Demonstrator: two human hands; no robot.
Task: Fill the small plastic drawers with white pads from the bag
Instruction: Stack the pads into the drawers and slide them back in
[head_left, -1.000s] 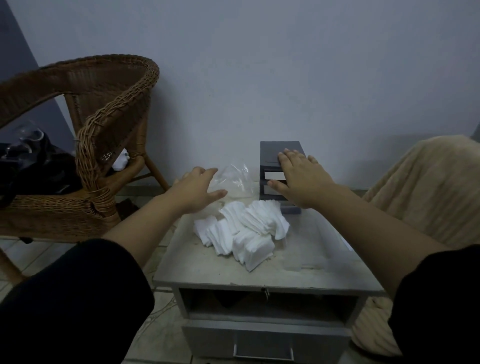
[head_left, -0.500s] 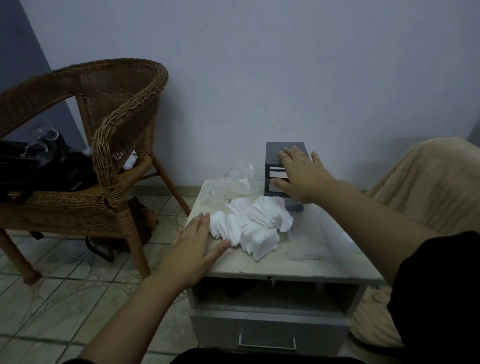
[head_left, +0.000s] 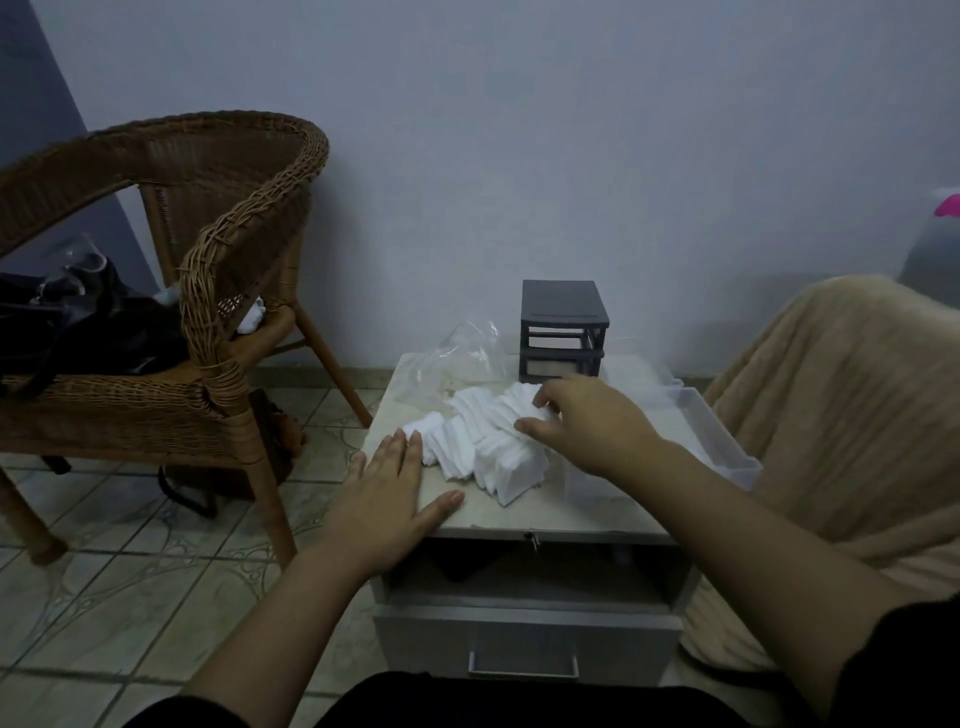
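A heap of white pads (head_left: 480, 441) lies in the middle of the small table (head_left: 519, 514). Behind it slumps a clear plastic bag (head_left: 460, 358). A dark grey drawer frame (head_left: 563, 330) stands at the back, its upper slot vacant. One clear plastic drawer (head_left: 719, 447) rests on the table's right side, pulled out of the frame. My right hand (head_left: 587, 434) is over the right end of the heap, fingers curled around some pads. My left hand (head_left: 387, 491) lies flat, palm down, on the table's front left corner, touching the heap's edge.
A wicker chair (head_left: 208, 322) with a black bag (head_left: 78, 322) on its seat stands to the left on the tiled floor. A beige blanket (head_left: 841, 415) covers furniture at the right. The table has an open shelf and a closed drawer (head_left: 524, 644) below its top.
My right hand left the drawer frame and came down onto the pads. A clear drawer now lies on the table at the right. My left hand slid further onto the table's corner.
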